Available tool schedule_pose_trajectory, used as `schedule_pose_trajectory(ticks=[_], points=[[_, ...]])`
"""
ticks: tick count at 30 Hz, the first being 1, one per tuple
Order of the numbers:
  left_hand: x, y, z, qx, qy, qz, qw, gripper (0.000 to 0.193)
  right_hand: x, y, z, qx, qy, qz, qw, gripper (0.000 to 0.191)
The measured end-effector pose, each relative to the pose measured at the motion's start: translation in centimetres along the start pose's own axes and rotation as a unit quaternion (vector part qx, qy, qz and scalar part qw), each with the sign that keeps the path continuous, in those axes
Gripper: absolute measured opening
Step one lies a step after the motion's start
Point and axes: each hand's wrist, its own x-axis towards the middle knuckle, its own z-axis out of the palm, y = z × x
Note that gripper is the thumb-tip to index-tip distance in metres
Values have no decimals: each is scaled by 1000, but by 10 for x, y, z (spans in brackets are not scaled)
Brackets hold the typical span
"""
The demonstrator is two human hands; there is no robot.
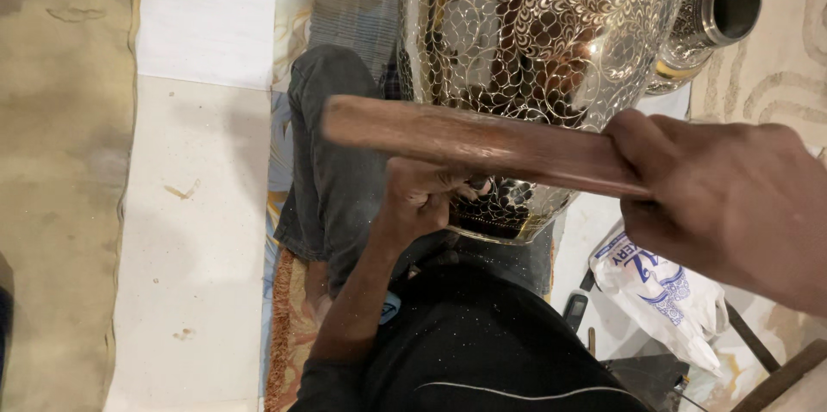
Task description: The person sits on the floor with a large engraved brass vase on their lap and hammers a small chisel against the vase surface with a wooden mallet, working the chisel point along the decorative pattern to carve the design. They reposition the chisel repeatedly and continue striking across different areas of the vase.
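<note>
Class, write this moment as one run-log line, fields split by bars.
right hand: grips wooden stick | left hand: against engraved metal vase | vase: on lap

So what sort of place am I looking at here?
Probably a metal-engraving workshop set up on the floor: a large engraved metal vessel lies across the person's lap, the right hand grips a wooden stick, and the floor tiles are bare.

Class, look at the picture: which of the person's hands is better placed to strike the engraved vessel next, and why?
Right. The right hand grips the wooden stick raised across the engraved metal vessel; the left hand is pressed against the vessel's lower part.
</note>
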Motion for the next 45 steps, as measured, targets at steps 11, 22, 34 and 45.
schedule_pose_trajectory(ticks=[11,22,34,45], points=[[-17,-14,-4,26,29,-72,997,22,-8,-12,-8,304,142,-23,942,34],[1,3,-4,39,-4,-11,999,55,-8,-16,-29,223,56,73,971,39],[-11,-13,-1,-24,18,15,999,50,-4,-7,-16,70,14,45,996,33],[-4,-2,-3,-23,1,-24,999,42,-6,-15,-30,124,26,30,992,29]])
